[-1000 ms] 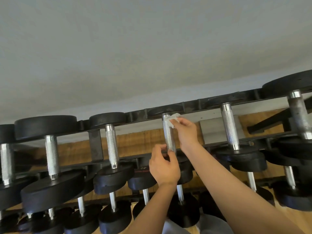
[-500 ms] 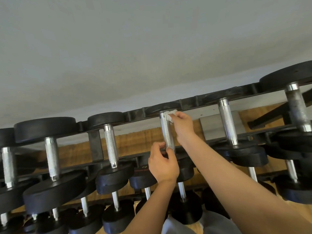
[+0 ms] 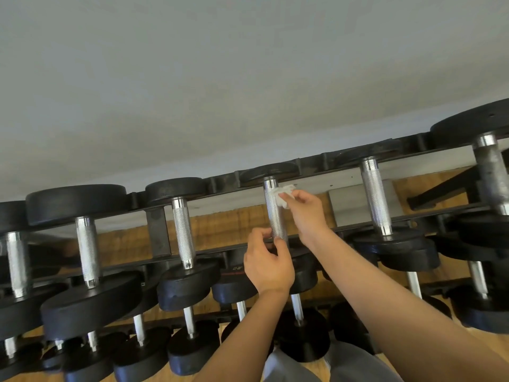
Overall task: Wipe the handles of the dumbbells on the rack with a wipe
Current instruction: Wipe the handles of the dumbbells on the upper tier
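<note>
A black rack (image 3: 158,235) carries a top row of black dumbbells with knurled silver handles. My right hand (image 3: 305,213) pinches a small crumpled white wipe (image 3: 282,195) against the upper end of the middle dumbbell's handle (image 3: 274,213). My left hand (image 3: 268,264) grips the lower end of that same handle, thumb and fingers curled round it, and hides its near end. Other handles stand to the left (image 3: 183,235) and right (image 3: 376,197) in the same row.
Lower tiers of the rack hold several smaller dumbbells (image 3: 190,346) below my forearms. A grey wall (image 3: 248,78) rises behind the rack. Wooden floor (image 3: 228,224) shows between the rails. A large dumbbell (image 3: 493,175) sits at the far right.
The right hand with the wipe has stayed near the top of the handle, the wipe now spread more to the handle's right side. The left hand keeps its hold. The camera shifted slightly.
</note>
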`<state>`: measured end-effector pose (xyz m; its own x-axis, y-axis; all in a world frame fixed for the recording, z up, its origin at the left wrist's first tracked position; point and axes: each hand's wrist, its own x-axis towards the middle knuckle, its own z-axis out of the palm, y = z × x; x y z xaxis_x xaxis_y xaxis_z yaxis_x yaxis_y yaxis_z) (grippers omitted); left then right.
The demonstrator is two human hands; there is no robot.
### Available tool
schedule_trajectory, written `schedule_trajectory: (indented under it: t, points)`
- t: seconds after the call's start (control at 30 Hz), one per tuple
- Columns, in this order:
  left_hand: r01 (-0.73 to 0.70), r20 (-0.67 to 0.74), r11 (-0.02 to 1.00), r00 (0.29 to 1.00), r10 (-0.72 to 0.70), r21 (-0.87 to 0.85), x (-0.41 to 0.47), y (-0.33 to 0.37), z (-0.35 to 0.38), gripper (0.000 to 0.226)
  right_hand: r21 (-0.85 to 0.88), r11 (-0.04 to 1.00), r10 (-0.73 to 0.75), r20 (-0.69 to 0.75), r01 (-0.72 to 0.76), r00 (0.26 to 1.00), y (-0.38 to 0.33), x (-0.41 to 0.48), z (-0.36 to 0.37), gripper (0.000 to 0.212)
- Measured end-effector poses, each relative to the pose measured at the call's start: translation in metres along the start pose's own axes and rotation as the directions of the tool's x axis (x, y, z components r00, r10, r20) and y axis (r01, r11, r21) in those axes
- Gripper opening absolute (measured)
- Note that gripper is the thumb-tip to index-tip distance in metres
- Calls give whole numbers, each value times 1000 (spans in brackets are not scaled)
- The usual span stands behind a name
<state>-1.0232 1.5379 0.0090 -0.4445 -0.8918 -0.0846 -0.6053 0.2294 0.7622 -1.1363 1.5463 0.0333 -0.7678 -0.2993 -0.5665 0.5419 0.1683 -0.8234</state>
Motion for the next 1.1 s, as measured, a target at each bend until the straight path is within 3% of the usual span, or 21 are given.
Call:
schedule_trajectory:
  t: [0.07,0.2,0.37,0.5,0.7,0.9,1.1]
  points:
    - [11,4,1000,1000,-11,1,-1,1,0,9,22,998,52,4,-52,999,-11,8,4,9]
    - [8,4,1000,1000,-8,-3,-1,0,-1,9,-34,998,-59,-22,58,998,-1,-1,5,13]
    - [-4,-9,1000,1000,4,-9,0,1,0,9,18,1000,13,3,-13,1000,-5,2,4,15]
    - [1,-2,1000,1000,-1,-8,-1,-1,-1,9,-28,998,-58,-14,58,998,-2,-2,4,11]
    - [-18,-19,1000,1000,18,-16,0,1,1,15,-19,1000,8,84,-6,996,2,1,-2,16]
    - [-37,-15,999,999,37,-30,0,-2,0,16,-185,962,-197,26,198,980,19,-13,-5,14]
    - [-36,-13,999,999,35,-32,-1,-1,0,19,-181,969,-167,14,167,986,0,-3,7,20]
